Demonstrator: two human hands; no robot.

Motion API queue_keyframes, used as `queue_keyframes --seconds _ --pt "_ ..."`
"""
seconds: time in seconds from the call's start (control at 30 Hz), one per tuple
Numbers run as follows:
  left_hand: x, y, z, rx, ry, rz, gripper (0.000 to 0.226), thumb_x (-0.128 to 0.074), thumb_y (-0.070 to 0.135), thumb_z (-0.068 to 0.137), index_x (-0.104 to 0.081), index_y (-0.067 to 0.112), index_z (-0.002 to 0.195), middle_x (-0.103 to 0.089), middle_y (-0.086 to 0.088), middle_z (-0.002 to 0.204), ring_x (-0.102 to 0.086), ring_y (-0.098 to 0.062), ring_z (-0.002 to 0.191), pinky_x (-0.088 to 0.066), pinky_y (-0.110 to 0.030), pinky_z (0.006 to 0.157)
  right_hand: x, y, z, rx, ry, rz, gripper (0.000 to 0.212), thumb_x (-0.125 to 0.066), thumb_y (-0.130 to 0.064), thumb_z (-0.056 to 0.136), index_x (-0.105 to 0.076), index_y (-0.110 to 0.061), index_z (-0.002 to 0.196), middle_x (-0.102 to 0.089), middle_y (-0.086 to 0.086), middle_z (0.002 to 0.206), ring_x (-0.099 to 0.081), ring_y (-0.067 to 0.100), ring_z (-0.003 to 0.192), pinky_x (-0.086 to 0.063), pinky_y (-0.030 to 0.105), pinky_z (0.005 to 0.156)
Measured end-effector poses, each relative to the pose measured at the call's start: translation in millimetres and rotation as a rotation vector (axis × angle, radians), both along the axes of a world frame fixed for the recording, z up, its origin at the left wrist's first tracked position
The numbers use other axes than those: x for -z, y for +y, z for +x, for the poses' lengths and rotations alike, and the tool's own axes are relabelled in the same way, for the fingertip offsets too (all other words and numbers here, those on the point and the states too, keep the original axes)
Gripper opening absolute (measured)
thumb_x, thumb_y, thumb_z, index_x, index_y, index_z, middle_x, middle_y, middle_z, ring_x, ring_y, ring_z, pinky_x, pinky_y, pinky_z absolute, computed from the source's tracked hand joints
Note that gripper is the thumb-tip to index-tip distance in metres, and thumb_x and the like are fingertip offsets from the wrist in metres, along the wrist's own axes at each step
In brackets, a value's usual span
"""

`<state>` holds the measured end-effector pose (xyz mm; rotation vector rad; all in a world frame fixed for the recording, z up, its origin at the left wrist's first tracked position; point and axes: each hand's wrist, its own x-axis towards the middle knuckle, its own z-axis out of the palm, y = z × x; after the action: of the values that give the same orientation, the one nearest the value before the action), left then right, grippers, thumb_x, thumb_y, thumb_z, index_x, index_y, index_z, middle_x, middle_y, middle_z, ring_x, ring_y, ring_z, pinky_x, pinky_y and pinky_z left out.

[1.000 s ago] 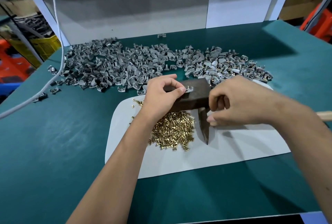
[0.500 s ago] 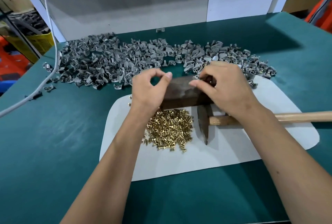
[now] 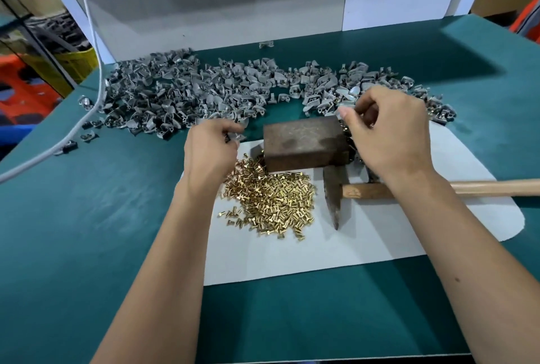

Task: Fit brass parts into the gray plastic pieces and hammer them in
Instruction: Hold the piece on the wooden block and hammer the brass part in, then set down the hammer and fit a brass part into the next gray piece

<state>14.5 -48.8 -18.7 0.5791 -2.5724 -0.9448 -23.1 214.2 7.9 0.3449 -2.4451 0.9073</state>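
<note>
A heap of small brass parts (image 3: 271, 203) lies on a white sheet (image 3: 365, 244), in front of a dark metal block (image 3: 304, 144). Behind the block a wide spread of gray plastic pieces (image 3: 181, 95) covers the green table. My left hand (image 3: 210, 150) is left of the block, its fingers curled round a gray plastic piece (image 3: 238, 137). My right hand (image 3: 388, 133) hovers over the block's right end and pinches another gray piece (image 3: 340, 112) between thumb and forefinger. A hammer (image 3: 336, 197) with a wooden handle lies on the sheet under my right wrist.
A white cable (image 3: 87, 42) hangs down at the left and trails across the table edge. A few stray gray pieces (image 3: 87, 136) lie near it. A white back panel (image 3: 233, 7) closes the far side. Bins stand beyond the table's left edge.
My left hand moved left off the block to the gray pile's edge and took a piece. My right hand let go of the hammer, moved up and right, and now pinches a gray piece.
</note>
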Motion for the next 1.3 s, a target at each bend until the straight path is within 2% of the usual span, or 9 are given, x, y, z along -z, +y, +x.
queue_keyframes --seconds 0.2,0.3,0.47,0.6,0.7,0.9,1.1,1.23,1.3 --pt "-7 -10 3 -0.050 0.079 0.126 0.022 -0.083 0.010 0.084 -0.079 0.032 0.082 -0.071 0.020 0.085 -0.068 0.000 0.071 -0.060 -0.020 0.064 2 -47 44 -0.491 0.115 0.146 0.016 -0.071 -0.030 0.094 -0.066 -0.015 0.094 -0.060 -0.006 0.087 -0.055 0.013 0.078 -0.048 0.027 0.072" --pt "-9 -16 4 -0.023 0.118 0.159 0.015 -0.084 0.014 0.083 -0.079 0.029 0.085 -0.074 0.014 0.085 -0.070 -0.004 0.080 -0.062 -0.034 0.079 4 -63 56 -0.629 0.087 0.206 0.017 -0.066 -0.034 0.096 -0.065 -0.017 0.095 -0.060 -0.006 0.089 -0.055 0.012 0.081 -0.052 0.031 0.076" --pt "-12 -22 6 0.031 0.297 0.378 0.009 -0.077 0.009 0.089 -0.075 0.016 0.096 -0.076 0.000 0.093 -0.073 -0.010 0.087 -0.062 -0.034 0.083 1 -67 59 -0.702 0.058 0.301 0.016 -0.067 -0.032 0.096 -0.068 -0.020 0.107 -0.063 -0.008 0.100 -0.057 0.011 0.093 -0.055 0.036 0.084" --pt "-20 -27 7 -0.026 0.541 0.837 0.009 -0.065 -0.003 0.096 -0.069 0.005 0.098 -0.073 -0.016 0.101 -0.075 -0.034 0.094 -0.062 -0.039 0.088 -6 -88 62 -0.852 0.016 0.532 0.016 -0.064 -0.029 0.099 -0.072 -0.029 0.113 -0.062 -0.010 0.107 -0.056 0.015 0.108 -0.055 0.043 0.085" --pt "-25 -33 8 -0.093 0.655 1.141 0.017 -0.061 -0.012 0.094 -0.067 0.003 0.090 -0.071 -0.011 0.089 -0.074 -0.028 0.082 -0.061 -0.028 0.078 -8 -109 64 -0.948 -0.079 0.651 0.012 -0.065 -0.032 0.097 -0.073 -0.034 0.106 -0.060 -0.012 0.105 -0.057 0.015 0.108 -0.052 0.039 0.083" --pt "-26 -38 7 -0.154 0.720 1.257 0.014 -0.066 -0.006 0.092 -0.070 0.005 0.084 -0.073 -0.008 0.079 -0.071 -0.023 0.080 -0.061 -0.025 0.075 -15 -134 60 -0.980 -0.240 0.724 0.007 -0.071 -0.021 0.089 -0.071 -0.027 0.089 -0.065 -0.011 0.091 -0.061 0.016 0.094 -0.053 0.040 0.080" --pt "-23 -37 5 -0.135 0.738 1.279 0.022 -0.068 -0.016 0.086 -0.068 0.002 0.099 -0.071 -0.021 0.099 -0.070 -0.028 0.088 -0.061 -0.030 0.082 -16 -143 67 -0.930 -0.201 0.882 0.015 -0.058 -0.014 0.092 -0.063 -0.028 0.088 -0.062 -0.002 0.099 -0.062 0.028 0.093 -0.055 0.044 0.079" --pt "-22 -32 3 -0.086 0.719 1.314 0.023 -0.069 -0.017 0.085 -0.067 -0.006 0.105 -0.072 -0.019 0.092 -0.073 -0.023 0.083 -0.061 -0.027 0.084 -24 -128 63 -0.933 -0.233 0.680 0.009 -0.060 -0.014 0.096 -0.063 -0.020 0.090 -0.066 -0.003 0.091 -0.062 0.018 0.085 -0.053 0.040 0.079" --pt "-22 -25 2 -0.003 0.674 1.306 0.023 -0.069 -0.016 0.084 -0.068 -0.007 0.105 -0.073 -0.019 0.092 -0.074 -0.025 0.086 -0.061 -0.028 0.084 -31 -108 57 -0.919 -0.281 0.439 0.011 -0.068 -0.014 0.095 -0.066 -0.020 0.087 -0.067 -0.008 0.080 -0.064 0.006 0.073 -0.054 0.025 0.068"
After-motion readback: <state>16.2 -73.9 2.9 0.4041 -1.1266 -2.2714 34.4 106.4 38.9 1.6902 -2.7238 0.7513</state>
